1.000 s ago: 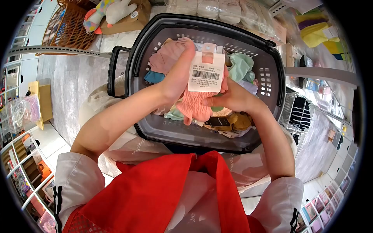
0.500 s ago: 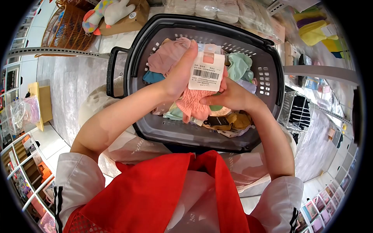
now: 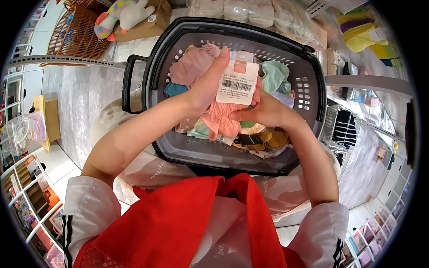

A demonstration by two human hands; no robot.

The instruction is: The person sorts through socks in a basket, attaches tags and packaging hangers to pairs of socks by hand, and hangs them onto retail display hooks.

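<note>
Over the grey basket (image 3: 187, 154) I hold a small crinkled coral-pink garment (image 3: 221, 119) with a white barcode tag (image 3: 239, 82) facing up. My left hand (image 3: 208, 87) is closed on the left side, its thumb along the tag's edge. My right hand (image 3: 263, 111) grips the right side, thumb on the pink fabric and fingers partly hidden behind. Around it in the basket lie a dusty-pink cloth (image 3: 194, 64), a mint-green cloth (image 3: 275, 75), a blue cloth (image 3: 175, 89) and a mustard-yellow item (image 3: 273, 139) with a dark label.
The basket rests on my lap, its black handle (image 3: 129, 84) at the left. A wicker basket (image 3: 78, 38) and plush toys (image 3: 134, 15) are at upper left. Plastic-wrapped packs (image 3: 261, 12) line the back. A wire basket with striped cloth (image 3: 345, 129) stands right; metal shelf rails flank both sides.
Almost nothing differs. The garment and tag have shifted very slightly, with both hands still on them.
</note>
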